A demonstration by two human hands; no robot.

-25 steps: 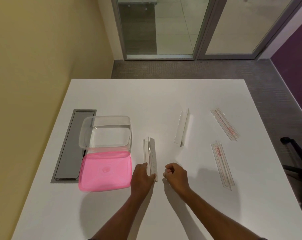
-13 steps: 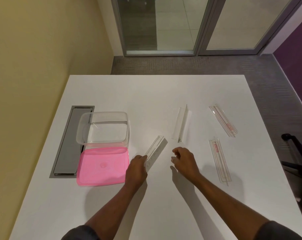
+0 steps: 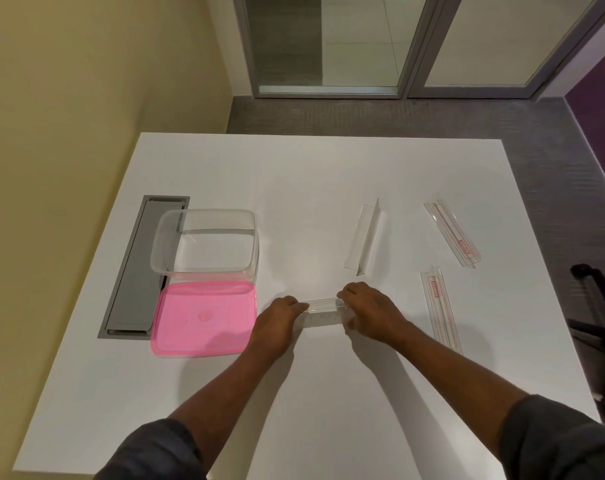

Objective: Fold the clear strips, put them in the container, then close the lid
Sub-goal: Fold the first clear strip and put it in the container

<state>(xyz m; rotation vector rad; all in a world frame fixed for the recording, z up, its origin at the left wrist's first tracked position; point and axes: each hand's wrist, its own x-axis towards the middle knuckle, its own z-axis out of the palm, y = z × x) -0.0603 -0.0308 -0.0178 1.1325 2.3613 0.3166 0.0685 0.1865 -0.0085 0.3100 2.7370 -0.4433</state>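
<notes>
A clear plastic strip [image 3: 322, 311] lies crosswise on the white table [image 3: 328, 174], held at both ends. My left hand [image 3: 279, 320] grips its left end and my right hand [image 3: 369, 311] grips its right end. The empty clear container [image 3: 204, 244] stands open at the left, with its pink lid [image 3: 204, 318] flat on the table just in front of it. Another clear strip [image 3: 362, 238] stands tent-like behind my hands. Two strips with red print lie to the right, one far [image 3: 454, 234] and one near [image 3: 440, 308].
A grey cable hatch [image 3: 134, 268] is set into the table left of the container. A black chair part [image 3: 595, 306] shows past the table's right edge. A yellow wall is at the left and glass doors are beyond the table.
The strip has turned from pointing away to lying crosswise. My right hand, off it before, has moved in and taken its right end. My left hand kept its hold.
</notes>
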